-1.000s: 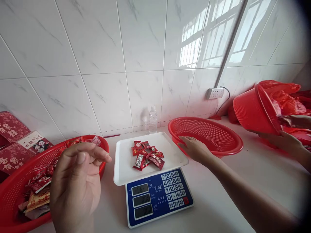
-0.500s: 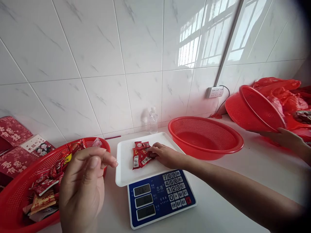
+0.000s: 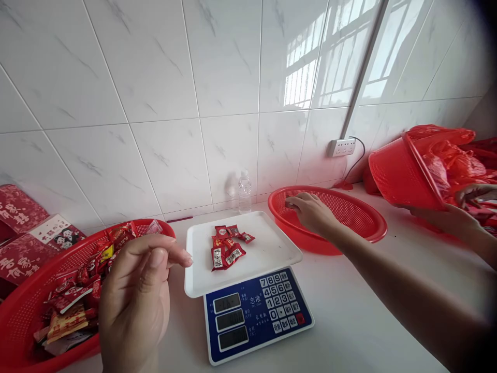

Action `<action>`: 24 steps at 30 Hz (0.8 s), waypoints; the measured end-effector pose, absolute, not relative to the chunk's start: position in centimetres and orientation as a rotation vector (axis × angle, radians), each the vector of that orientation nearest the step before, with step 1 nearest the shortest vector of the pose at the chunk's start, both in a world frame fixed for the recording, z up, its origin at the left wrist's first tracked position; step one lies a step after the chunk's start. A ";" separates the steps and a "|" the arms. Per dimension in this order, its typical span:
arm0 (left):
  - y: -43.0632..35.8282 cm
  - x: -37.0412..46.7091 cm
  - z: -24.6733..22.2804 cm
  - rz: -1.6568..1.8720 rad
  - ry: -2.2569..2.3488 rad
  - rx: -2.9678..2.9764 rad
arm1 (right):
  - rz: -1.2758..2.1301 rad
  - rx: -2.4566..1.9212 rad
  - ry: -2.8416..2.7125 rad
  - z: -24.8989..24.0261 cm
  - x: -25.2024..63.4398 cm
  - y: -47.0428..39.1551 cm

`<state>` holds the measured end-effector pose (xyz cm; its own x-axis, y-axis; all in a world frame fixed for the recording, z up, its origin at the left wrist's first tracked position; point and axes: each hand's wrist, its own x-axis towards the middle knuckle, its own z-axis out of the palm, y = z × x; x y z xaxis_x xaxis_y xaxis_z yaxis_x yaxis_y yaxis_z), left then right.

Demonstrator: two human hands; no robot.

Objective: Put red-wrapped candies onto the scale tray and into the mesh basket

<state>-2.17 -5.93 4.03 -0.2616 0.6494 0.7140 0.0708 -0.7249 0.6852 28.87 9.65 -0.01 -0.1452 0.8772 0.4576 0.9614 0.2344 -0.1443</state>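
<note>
My left hand [image 3: 135, 295], loosely curled with the thumb apart from the index fingertip and nothing visible in it, hovers between the left basket and the scale tray. Over the middle red basket [image 3: 330, 247] is my right hand [image 3: 316, 213], its fingers pinched together on something too small to make out. A white tray [image 3: 267, 259] tops the blue scale [image 3: 256, 331]. Several red packets [image 3: 227, 254] lie on the tray, left of its centre. More red and yellow packets [image 3: 83, 290] fill part of the left red basket [image 3: 155, 228].
A clear bottle [image 3: 245, 192] stands by the tiled wall behind the tray. Red printed boxes [image 3: 23, 248] are at the far left. On the right, another person's hands [image 3: 450, 220] are at a tilted red basket [image 3: 404, 171], near red plastic bags [image 3: 450, 145].
My right hand has moved from the packets on the tray to over the middle basket, uncovering the packets. The right-hand basket has tilted further, and the person's second hand has appeared. My left hand barely moved.
</note>
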 end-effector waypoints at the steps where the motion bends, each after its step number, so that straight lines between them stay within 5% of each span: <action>1: -5.9 -2.2 4.0 2.039 0.869 1.613 | -0.266 -1.758 -2.071 -0.3 29.2 9.8; 11: -6.1 -2.2 4.2 2.037 0.826 1.672 | 0.521 -1.208 -2.593 -1.2 17.9 7.1; 24: -6.3 -2.3 4.2 2.055 0.854 1.679 | 0.164 -0.923 -2.643 -3.8 13.6 8.7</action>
